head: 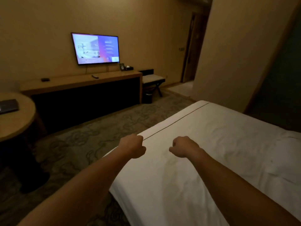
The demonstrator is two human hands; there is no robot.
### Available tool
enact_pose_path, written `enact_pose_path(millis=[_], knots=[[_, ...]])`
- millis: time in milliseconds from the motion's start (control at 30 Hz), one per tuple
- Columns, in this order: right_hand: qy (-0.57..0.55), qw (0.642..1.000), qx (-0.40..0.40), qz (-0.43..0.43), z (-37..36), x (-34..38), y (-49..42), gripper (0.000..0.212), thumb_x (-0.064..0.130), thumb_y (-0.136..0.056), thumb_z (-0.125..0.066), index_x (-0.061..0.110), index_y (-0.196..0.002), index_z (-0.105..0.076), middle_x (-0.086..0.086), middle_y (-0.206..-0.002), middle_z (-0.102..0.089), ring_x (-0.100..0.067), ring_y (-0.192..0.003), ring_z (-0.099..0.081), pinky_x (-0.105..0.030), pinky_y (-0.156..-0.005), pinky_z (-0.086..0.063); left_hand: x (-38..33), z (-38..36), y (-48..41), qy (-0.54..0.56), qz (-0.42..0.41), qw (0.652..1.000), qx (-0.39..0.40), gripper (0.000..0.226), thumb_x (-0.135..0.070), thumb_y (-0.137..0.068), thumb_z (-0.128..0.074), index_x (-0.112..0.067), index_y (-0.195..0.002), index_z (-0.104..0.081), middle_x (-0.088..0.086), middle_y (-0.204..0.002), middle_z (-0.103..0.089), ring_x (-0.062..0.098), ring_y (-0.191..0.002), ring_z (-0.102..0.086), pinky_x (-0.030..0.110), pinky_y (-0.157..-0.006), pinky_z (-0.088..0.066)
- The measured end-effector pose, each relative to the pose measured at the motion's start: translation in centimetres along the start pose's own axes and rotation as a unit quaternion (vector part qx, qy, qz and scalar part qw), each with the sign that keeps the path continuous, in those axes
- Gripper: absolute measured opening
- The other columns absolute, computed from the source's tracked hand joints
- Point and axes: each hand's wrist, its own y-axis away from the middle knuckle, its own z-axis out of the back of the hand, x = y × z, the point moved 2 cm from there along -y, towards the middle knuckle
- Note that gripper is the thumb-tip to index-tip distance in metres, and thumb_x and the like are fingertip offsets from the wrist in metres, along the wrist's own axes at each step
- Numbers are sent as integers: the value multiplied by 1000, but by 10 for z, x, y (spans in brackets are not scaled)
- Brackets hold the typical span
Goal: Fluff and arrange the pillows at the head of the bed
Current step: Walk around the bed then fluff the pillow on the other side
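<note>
A bed with a white cover fills the lower right; a thin dark stripe runs along its foot edge. No pillow is in view. Both my arms reach out over the cover. My left hand is curled into a fist at the bed's left edge, beside the near end of the stripe. My right hand is also a fist, about a hand's width to the right, over the white cover. Whether either fist pinches the fabric is not visible.
A lit TV hangs on the far wall above a long wooden desk. A round table stands at the left. A luggage stool and dark bin sit by the desk. Patterned carpet lies between bed and desk.
</note>
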Motion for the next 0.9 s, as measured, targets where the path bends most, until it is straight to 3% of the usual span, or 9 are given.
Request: enact_pose_path(millis=[200,367,533,667,800,900], knots=[[-5,999,34,20,-57,76,-70,42,40,-86,-54,14,-117,-63,-8,-115,-64,-26,-98,-61,-31,-75,-48,84,-57,-33,28,59,997,38,36,-46,-81,-49,-20,-103,-61,5,-103,-63,23,-87,-58,31,-67,-41],[7,997,67,36,-105,174,-154,40,39,-86,-56,15,-117,-62,-6,-114,-63,-24,-97,-61,-32,-76,-51,172,-106,-87,17,37,997,65,36,-44,-83,-49,-19,-107,-59,4,-103,-63,22,-86,-58,31,-66,-42],[-10,995,89,48,-116,285,-238,41,39,-86,-55,14,-119,-61,-8,-116,-61,-26,-102,-59,-29,-73,-45,289,-104,-148,27,33,994,100,31,-41,-80,-51,-19,-100,-60,6,-103,-63,27,-91,-61,33,-69,-44],[-52,994,83,45,-116,360,-304,29,37,-85,-53,15,-100,-65,-8,-107,-63,-27,-95,-60,-29,-67,-43,390,-86,-216,20,40,993,109,20,-38,-78,-51,-19,-84,-57,7,-98,-65,27,-85,-62,32,-65,-43],[-76,992,96,21,-117,409,-384,21,37,-83,-51,17,-80,-59,-7,-98,-64,-26,-88,-61,-29,-66,-45,472,-88,-298,-13,55,993,108,34,-44,-78,-52,-20,-101,-62,6,-104,-63,28,-94,-62,33,-66,-41],[-97,990,98,-13,-115,437,-493,22,33,-81,-51,15,-84,-63,-8,-97,-65,-26,-85,-61,-29,-67,-48,522,-106,-406,-20,37,993,108,28,-45,-78,-53,-22,-92,-60,4,-99,-64,27,-90,-63,33,-64,-42]])
